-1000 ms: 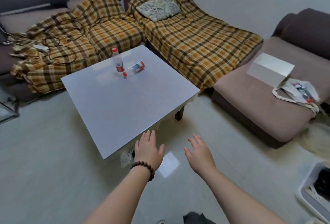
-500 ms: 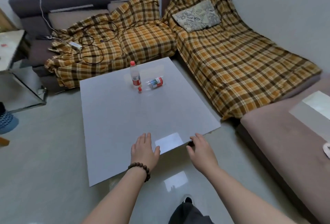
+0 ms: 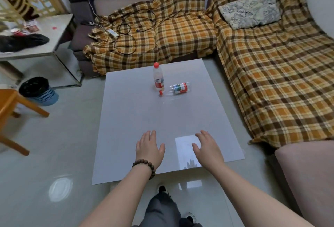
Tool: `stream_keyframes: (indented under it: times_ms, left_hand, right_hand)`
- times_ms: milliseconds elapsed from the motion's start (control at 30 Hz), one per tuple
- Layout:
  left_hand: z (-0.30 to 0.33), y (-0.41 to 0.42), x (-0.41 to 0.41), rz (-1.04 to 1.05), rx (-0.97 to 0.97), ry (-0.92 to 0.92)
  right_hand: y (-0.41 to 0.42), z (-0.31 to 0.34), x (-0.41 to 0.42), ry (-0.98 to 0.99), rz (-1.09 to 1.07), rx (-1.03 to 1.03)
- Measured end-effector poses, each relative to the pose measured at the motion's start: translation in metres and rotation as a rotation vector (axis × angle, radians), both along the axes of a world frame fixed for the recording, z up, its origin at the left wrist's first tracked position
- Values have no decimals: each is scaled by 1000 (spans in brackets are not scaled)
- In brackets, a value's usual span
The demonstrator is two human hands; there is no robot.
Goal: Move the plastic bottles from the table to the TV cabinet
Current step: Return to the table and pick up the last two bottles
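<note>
Two clear plastic bottles with red labels are on the far half of the pale grey table [image 3: 126, 136]. One bottle [image 3: 158, 78] stands upright with a red cap on. The other bottle [image 3: 178, 88] lies on its side just right of it, and a loose red cap [image 3: 160, 92] sits between them. My left hand [image 3: 149, 148], with a bead bracelet on the wrist, hovers open over the table's near part. My right hand [image 3: 207, 148] is open beside it, over a bright reflection. Both hands are well short of the bottles and hold nothing.
Sofas draped in orange plaid blankets [image 3: 271, 67] wrap the far and right sides, with cables [image 3: 126, 33] and a cushion [image 3: 249, 9]. A side table [image 3: 45, 27], a bin [image 3: 38, 91] and a wooden chair [image 3: 10, 111] stand at left. A brown ottoman [image 3: 307, 172] is at right.
The view has swung left and moved closer to the table. Both hands, formerly over the floor at the table's near edge, are now over the tabletop, still open.
</note>
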State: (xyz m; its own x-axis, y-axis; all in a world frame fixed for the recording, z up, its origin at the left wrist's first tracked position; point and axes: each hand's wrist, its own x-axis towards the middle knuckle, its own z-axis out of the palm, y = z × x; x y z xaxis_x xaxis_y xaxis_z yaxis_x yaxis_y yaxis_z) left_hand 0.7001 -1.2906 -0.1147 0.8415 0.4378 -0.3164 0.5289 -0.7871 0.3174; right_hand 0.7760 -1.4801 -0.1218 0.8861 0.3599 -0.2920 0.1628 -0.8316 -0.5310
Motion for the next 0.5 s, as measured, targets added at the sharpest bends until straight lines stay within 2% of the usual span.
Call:
stream_keyframes:
  times_ms: [233,500]
  left_hand:
    - [-17,23,51,66,-27,29]
    - [-43,71,125,90,-77,32]
  right_hand:
    - [28,-14,63,20,41,-1]
    - [74,-25,141,39,62,-92]
